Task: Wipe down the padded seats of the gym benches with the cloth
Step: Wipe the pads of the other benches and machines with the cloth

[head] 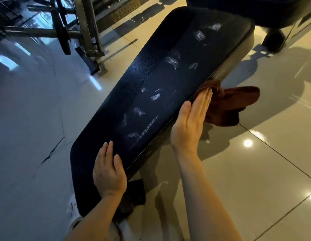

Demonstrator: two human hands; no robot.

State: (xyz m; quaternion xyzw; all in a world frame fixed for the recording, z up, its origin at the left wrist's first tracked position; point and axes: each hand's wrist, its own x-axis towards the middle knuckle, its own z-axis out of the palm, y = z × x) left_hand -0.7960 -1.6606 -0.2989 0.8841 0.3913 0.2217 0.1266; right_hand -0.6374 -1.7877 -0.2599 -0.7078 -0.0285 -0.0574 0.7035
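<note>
Pressing cloth against seat edge, right hand flat

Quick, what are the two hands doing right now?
Left hand: open, resting flat on the bench seat.
Right hand: open, straight fingers pressing the brown cloth against the seat's side edge.

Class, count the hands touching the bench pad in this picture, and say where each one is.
2. The left hand rests flat on the near end of the bench pad; the right hand presses the brown cloth against the pad's right edge.
</note>
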